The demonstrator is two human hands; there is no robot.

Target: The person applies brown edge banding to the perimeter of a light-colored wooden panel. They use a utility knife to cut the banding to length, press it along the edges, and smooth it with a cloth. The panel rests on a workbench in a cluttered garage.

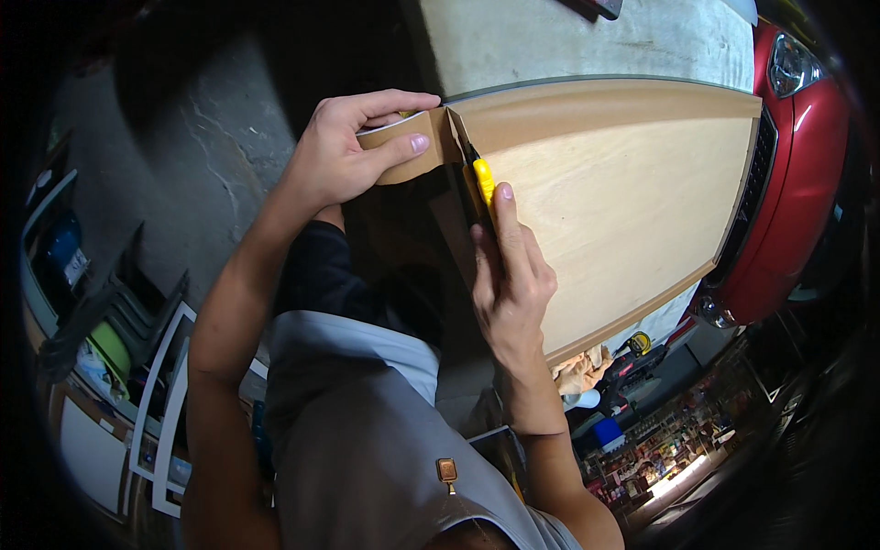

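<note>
My left hand [339, 151] is closed on a piece of brown tape [401, 167], with the thumb flat on its near face and the fingers behind. The tape reaches the left end of a pale wooden panel [623, 202], whose far edge carries a long brown band [605, 103]. In my right hand [515, 284] is a yellow and black utility knife [486, 181], the forefinger stretched along its handle. Its blade points away from me and lies at the tape by the panel's far left corner. Whether the blade has gone through cannot be seen.
A red car [807, 202] stands close beyond the panel's right end. Pale concrete [596, 46] lies on the far side. Near the panel's front edge are crumpled paper [584, 369] and a yellow tape measure [639, 343]. Stacked chairs [119, 312] and white frames [165, 412] stand at left.
</note>
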